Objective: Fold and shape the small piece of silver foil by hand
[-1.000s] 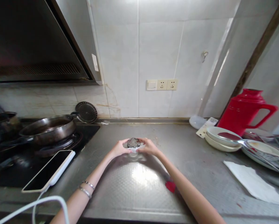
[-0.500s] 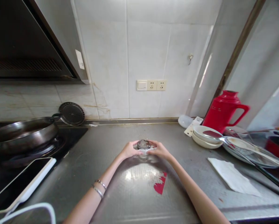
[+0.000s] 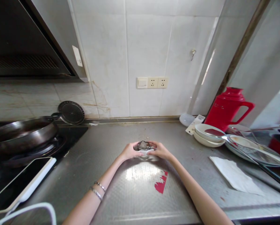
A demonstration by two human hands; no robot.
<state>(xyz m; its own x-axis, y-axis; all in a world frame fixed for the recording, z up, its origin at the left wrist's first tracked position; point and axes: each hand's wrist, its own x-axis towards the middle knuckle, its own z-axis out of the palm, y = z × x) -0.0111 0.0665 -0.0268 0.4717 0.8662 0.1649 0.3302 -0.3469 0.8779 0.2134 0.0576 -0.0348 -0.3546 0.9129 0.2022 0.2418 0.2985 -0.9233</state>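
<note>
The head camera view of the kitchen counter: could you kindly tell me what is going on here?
A person cups a small glass jar between the left hand and the right hand, low over the steel counter. A white scrap, perhaps tissue, shows between the hands. A phone lies to the left by the pan on the stove; a red flask, bowls and a paper sheet sit to the right.

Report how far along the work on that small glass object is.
Nothing looks finished yet. In hand: the left hand and right hand clasp the small glass object, which stands on the steel counter, a white scrap at its near side. Left, probably: most of it, since both hands grip it.
</note>
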